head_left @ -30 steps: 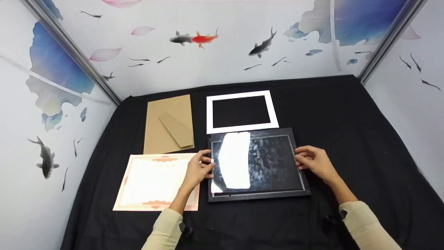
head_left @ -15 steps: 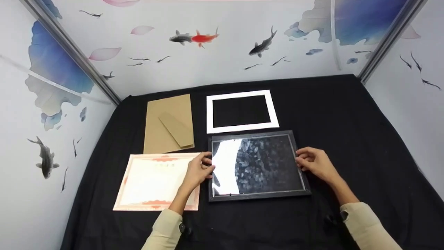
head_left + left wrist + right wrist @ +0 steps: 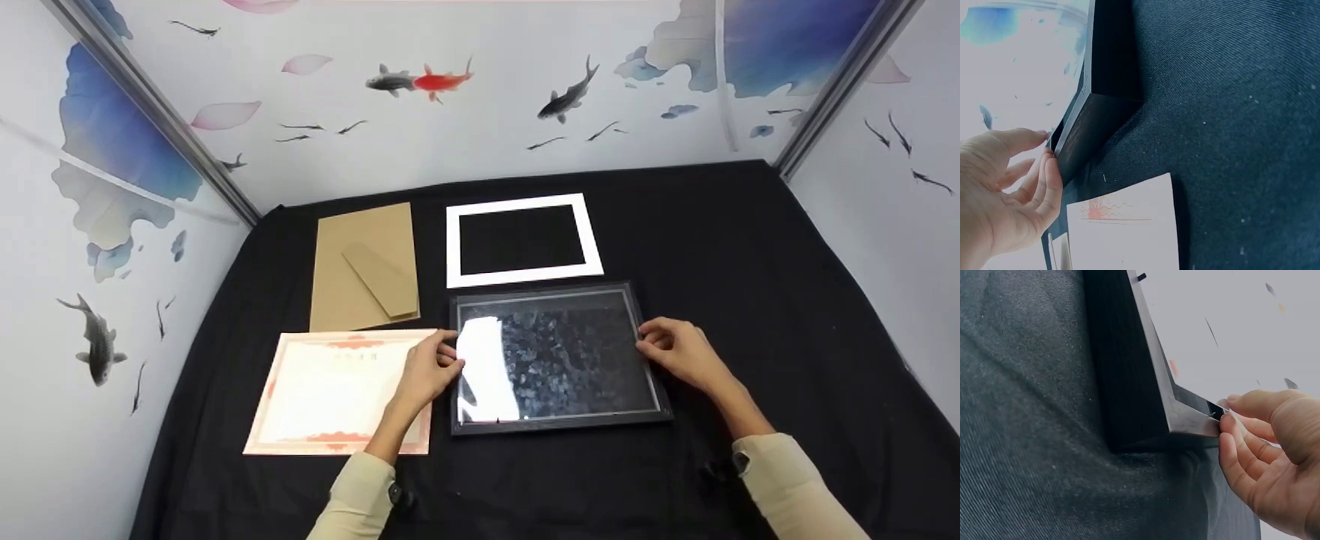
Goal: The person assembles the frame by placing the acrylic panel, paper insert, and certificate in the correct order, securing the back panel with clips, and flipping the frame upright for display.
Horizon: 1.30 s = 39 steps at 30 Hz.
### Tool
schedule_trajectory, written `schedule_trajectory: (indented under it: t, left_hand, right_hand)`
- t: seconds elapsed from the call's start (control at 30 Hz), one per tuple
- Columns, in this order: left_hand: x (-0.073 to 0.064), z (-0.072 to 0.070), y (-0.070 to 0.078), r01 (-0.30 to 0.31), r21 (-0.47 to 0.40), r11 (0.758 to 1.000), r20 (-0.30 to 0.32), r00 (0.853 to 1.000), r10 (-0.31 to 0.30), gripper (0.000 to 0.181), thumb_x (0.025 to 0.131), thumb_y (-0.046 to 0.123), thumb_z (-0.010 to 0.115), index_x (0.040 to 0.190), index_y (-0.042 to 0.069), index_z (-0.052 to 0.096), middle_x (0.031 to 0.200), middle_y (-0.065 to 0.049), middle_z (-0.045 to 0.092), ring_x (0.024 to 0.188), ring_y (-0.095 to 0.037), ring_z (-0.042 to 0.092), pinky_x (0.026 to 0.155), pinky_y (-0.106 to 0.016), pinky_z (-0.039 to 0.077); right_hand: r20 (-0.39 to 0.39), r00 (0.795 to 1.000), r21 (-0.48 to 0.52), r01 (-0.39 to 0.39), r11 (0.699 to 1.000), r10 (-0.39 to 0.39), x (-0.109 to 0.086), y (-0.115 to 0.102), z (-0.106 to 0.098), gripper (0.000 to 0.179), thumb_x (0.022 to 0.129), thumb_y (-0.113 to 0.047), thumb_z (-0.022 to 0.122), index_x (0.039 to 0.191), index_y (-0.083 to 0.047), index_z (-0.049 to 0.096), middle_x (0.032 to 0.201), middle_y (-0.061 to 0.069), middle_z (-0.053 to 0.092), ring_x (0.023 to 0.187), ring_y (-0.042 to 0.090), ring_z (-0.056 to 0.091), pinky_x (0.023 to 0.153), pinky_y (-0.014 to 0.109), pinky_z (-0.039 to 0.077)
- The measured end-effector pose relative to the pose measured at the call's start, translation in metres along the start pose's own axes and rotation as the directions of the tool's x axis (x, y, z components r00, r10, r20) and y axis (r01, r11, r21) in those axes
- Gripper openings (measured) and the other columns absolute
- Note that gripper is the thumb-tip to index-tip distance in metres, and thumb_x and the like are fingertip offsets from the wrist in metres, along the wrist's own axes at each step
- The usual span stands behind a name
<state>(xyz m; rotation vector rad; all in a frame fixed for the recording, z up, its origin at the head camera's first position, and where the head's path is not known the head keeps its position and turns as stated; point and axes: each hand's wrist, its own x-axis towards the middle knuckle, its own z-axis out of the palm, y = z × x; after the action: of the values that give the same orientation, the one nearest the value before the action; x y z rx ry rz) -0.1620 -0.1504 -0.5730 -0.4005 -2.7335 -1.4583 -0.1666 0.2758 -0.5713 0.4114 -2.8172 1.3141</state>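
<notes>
My left hand [image 3: 429, 369] covers part of the certificate [image 3: 330, 397], its lettering [image 3: 357, 356] too small to read. Both wrist views cut off the frame [image 3: 555, 425]; the head view's bottom edge crops my sleeves [image 3: 354, 491].

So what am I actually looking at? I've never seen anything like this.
No machine here, just a person's bare left hand and right hand. The wide picture is filmed from the person's head, looking forward and down; the two close ones are filmed from the wrists. On a black cloth lie a brown board, a white mat, a certificate and a dark frame with a glossy pane. The left hand holds the frame's left side, the right hand its right side.
</notes>
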Motion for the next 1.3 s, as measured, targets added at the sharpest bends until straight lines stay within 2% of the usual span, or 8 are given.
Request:
schedule_trajectory:
  t: [0.13, 0.3, 0.53, 0.67, 0.8, 1.03, 1.2, 1.3]
  left_hand:
    - [0.000, 0.000, -0.001, -0.035, 0.036, 0.999, 0.011, 0.999, 0.034, 0.029, 0.078, -0.001, 0.072, 0.106, -0.002, 0.064, 0.081, -0.010, 0.062, 0.069, -0.018, 0.062, 0.064, -0.029, 0.052]
    - [-0.001, 0.000, -0.004, -0.050, 0.012, 0.999, 0.018, 0.999, 0.050, 0.029, 0.078, -0.004, 0.070, 0.106, -0.004, 0.063, 0.079, -0.008, 0.062, 0.066, -0.018, 0.062, 0.062, -0.028, 0.052]
    - [-0.001, -0.001, -0.011, -0.050, -0.038, 0.998, -0.015, 0.999, 0.050, 0.033, 0.076, -0.006, 0.070, 0.107, -0.004, 0.061, 0.084, -0.016, 0.059, 0.066, -0.022, 0.060, 0.062, -0.032, 0.052]
    - [0.000, 0.000, -0.015, -0.027, -0.042, 0.999, -0.038, 0.999, 0.025, 0.038, 0.076, -0.004, 0.071, 0.112, -0.004, 0.058, 0.091, -0.019, 0.056, 0.071, -0.024, 0.061, 0.065, -0.035, 0.052]
    - [0.001, 0.001, -0.018, 0.006, -0.058, 0.998, -0.029, 1.000, -0.008, 0.043, 0.079, 0.000, 0.071, 0.118, -0.005, 0.054, 0.101, -0.022, 0.057, 0.078, -0.028, 0.063, 0.071, -0.038, 0.052]
    - [0.002, 0.001, -0.017, 0.038, -0.104, 0.994, -0.016, 0.999, -0.040, 0.048, 0.082, 0.002, 0.070, 0.124, -0.007, 0.050, 0.109, -0.024, 0.058, 0.082, -0.030, 0.064, 0.070, -0.036, 0.052]
    - [0.005, 0.000, -0.016, 0.048, -0.118, 0.992, -0.026, 0.998, -0.051, 0.049, 0.079, -0.001, 0.070, 0.124, -0.009, 0.050, 0.110, -0.025, 0.057, 0.080, -0.029, 0.065, 0.068, -0.032, 0.053]
    - [0.007, 0.000, -0.016, 0.058, -0.121, 0.991, -0.027, 0.998, -0.062, 0.049, 0.079, -0.001, 0.070, 0.124, -0.009, 0.050, 0.110, -0.025, 0.056, 0.081, -0.029, 0.065, 0.068, -0.032, 0.053]
  right_hand:
    - [0.025, 1.000, -0.020, -0.011, 1.000, 0.012, 0.001, 0.001, -0.002, 0.018, 0.083, -0.010, 0.071, 0.099, -0.002, 0.067, 0.078, 0.001, 0.063, 0.067, 0.016, 0.060, 0.057, 0.025, 0.047]
    - [0.035, 0.999, -0.022, -0.015, 1.000, 0.016, 0.001, 0.003, -0.002, 0.018, 0.083, -0.012, 0.072, 0.098, -0.003, 0.067, 0.077, 0.001, 0.062, 0.066, 0.016, 0.059, 0.057, 0.025, 0.047]
    - [0.028, 0.999, -0.012, -0.014, 1.000, 0.015, -0.001, 0.007, -0.003, 0.020, 0.083, -0.015, 0.072, 0.099, -0.004, 0.067, 0.076, 0.000, 0.063, 0.065, 0.016, 0.059, 0.057, 0.025, 0.046]
    - [0.017, 1.000, 0.002, -0.006, 1.000, 0.006, -0.003, 0.010, -0.005, 0.023, 0.083, -0.017, 0.073, 0.101, -0.004, 0.067, 0.077, 0.001, 0.062, 0.066, 0.017, 0.059, 0.056, 0.025, 0.046]
    - [-0.011, 1.000, 0.016, 0.009, 1.000, -0.008, -0.006, 0.017, -0.004, 0.032, 0.080, -0.018, 0.075, 0.107, -0.004, 0.064, 0.084, 0.006, 0.062, 0.071, 0.018, 0.059, 0.060, 0.024, 0.047]
    - [0.026, 1.000, 0.159, -0.010, 0.987, 0.006, -0.013, 0.015, -0.005, 0.050, 0.081, -0.013, 0.074, 0.124, 0.003, 0.053, 0.104, 0.021, 0.058, 0.087, 0.029, 0.060, 0.071, 0.032, 0.050]
    - [0.013, 1.000, 0.169, -0.009, 0.986, 0.007, -0.014, 0.022, 0.002, 0.055, 0.080, -0.016, 0.076, 0.126, 0.002, 0.052, 0.106, 0.018, 0.058, 0.089, 0.028, 0.058, 0.072, 0.027, 0.049]
    - [-0.012, 1.000, 0.155, -0.004, 0.988, 0.006, -0.015, 0.018, 0.005, 0.055, 0.079, -0.013, 0.076, 0.126, 0.002, 0.053, 0.105, 0.018, 0.058, 0.088, 0.028, 0.058, 0.072, 0.031, 0.049]
